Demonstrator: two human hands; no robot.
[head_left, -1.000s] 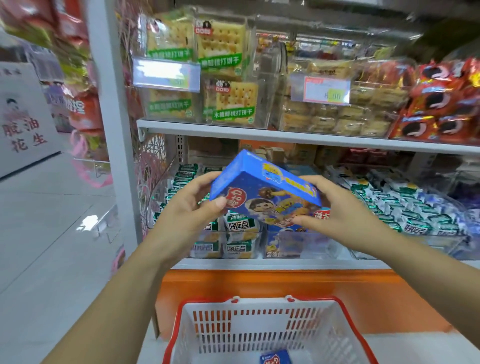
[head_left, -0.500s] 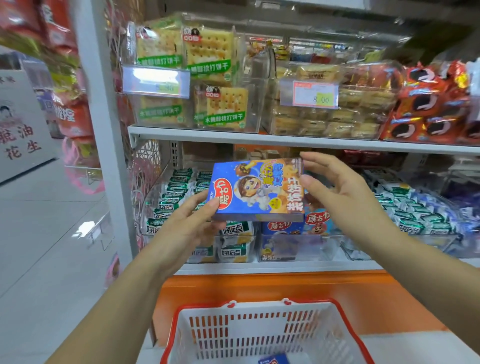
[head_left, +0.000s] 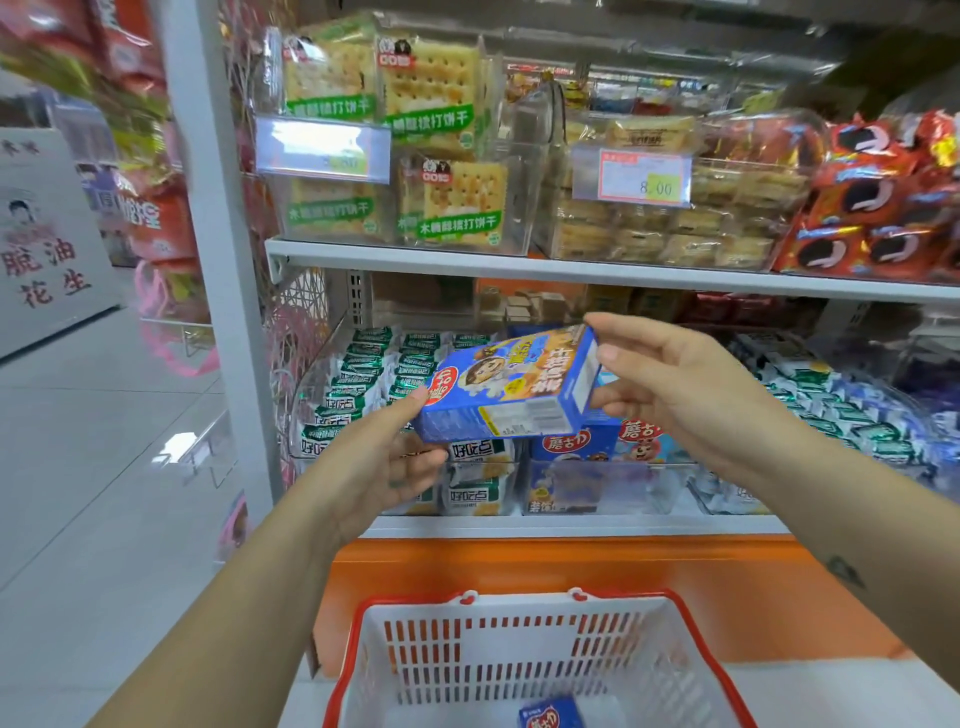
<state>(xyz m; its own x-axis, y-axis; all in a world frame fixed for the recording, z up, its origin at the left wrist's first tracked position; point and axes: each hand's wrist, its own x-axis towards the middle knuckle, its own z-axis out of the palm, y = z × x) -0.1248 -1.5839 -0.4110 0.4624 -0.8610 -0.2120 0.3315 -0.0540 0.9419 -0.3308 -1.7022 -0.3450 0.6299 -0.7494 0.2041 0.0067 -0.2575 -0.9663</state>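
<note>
- Left hand (head_left: 384, 467): fingers curled under the near left corner of the blue box (head_left: 511, 384), thumb on its face.
- Blue box: held in the air before the lower shelf (head_left: 571, 526), long axis left to right, right end higher; the basket (head_left: 519, 660) lies straight below, nearer.
- Right hand (head_left: 691, 389): fingers pinch the right end.
</note>
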